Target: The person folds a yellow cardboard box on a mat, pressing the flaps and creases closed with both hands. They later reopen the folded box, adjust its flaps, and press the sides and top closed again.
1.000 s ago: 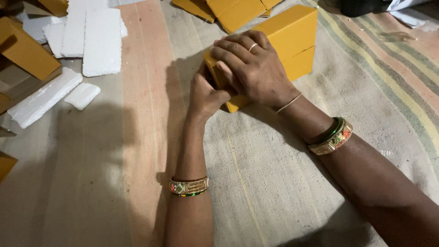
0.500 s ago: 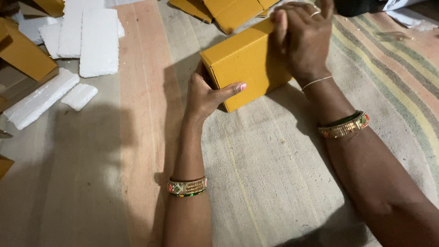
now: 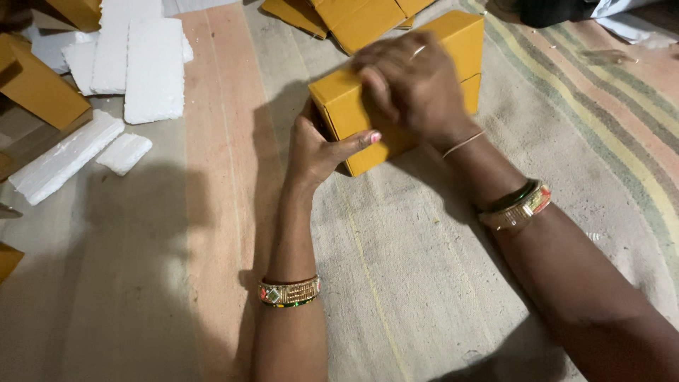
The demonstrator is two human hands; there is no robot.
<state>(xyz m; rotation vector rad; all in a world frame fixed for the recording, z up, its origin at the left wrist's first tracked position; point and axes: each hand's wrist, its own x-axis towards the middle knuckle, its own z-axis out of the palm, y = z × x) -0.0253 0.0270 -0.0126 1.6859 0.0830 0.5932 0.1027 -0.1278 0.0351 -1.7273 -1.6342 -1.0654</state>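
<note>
A yellow cardboard box (image 3: 467,49) lies on a striped woven mat (image 3: 438,269) in front of me. My left hand (image 3: 318,152) grips the box's near left end, thumb stretched along its front face. My right hand (image 3: 417,88) lies across the top of the box, fingers bent down over it and blurred by motion; a ring shows on one finger. Both wrists carry coloured bangles.
More yellow boxes and flat cardboard (image 3: 353,18) lie at the top edge. White foam slabs (image 3: 152,67) and smaller foam pieces (image 3: 64,163) lie at the upper left beside another yellow box (image 3: 35,85). Dark cloth sits at the top right corner.
My right hand went from the near part of the box to its far end, then came back over the top. The left hand stayed at the near left end.
</note>
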